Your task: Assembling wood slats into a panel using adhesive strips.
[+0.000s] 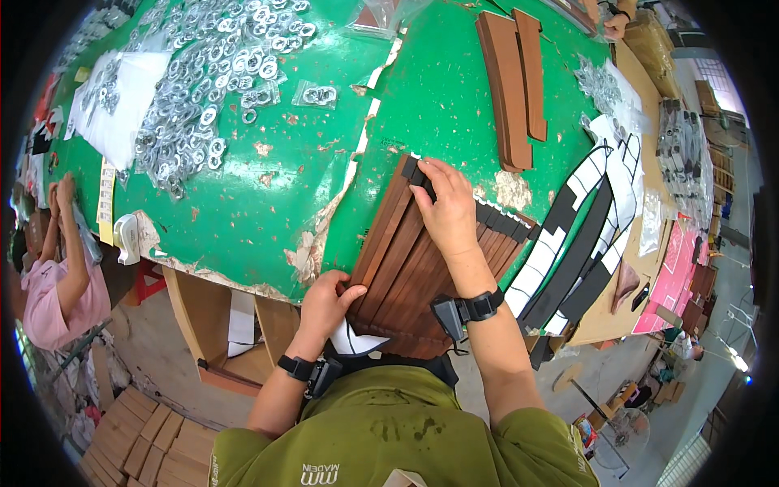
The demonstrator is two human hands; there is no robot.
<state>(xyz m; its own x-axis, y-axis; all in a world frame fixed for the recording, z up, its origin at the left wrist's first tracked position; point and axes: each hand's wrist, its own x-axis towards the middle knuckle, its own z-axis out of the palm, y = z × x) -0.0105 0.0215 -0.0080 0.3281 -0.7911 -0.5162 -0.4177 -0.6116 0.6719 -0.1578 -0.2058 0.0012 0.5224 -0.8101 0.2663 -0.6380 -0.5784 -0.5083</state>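
A fan of dark brown wooden slats lies at the near edge of the green table. My right hand presses down on the far ends of the slats, fingers on a small black pad at the top of one slat. More black pads sit in a row on the slat ends to the right. My left hand grips the near left edge of the slat stack. A white and black strip lies just below that hand. Both wrists wear black straps.
A heap of silver metal rings covers the far left of the table. Two brown slat stacks lie at the far right. Black and white strips curve along the right. Another person sits at the left. Cardboard boxes lie on the floor.
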